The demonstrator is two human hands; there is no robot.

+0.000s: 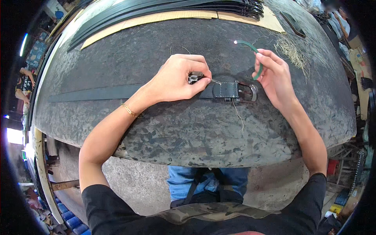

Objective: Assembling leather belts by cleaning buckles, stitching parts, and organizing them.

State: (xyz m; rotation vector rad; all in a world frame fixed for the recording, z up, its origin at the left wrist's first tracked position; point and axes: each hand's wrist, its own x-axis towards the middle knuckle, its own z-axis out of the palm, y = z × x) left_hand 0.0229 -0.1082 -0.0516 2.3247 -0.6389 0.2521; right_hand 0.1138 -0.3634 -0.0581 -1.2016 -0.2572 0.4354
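Note:
A black belt point(105, 93) lies across the table, its white-stitched end joined to a metal buckle point(250, 93). My left hand point(182, 78) is over the belt, thumb and forefinger pinched on a pale thread point(216, 82) that runs to the stitching. Something small, dark and silvery point(194, 78) shows within that hand, mostly hidden by the fingers. Below the buckle end hangs a loose thread point(238, 113). Right of the buckle, my right hand point(274, 74) holds up a thin green curved strip point(250, 46); its far tip glows bright. This tip is apart from the belt.
Several black belts point(164, 11) lie stacked along the far side on tan boards point(156, 20). A tangle of pale thread point(293, 53) lies at the far right, near a dark phone point(292, 23). The table's rounded front edge point(211, 163) is close to my body. Other people are at both sides.

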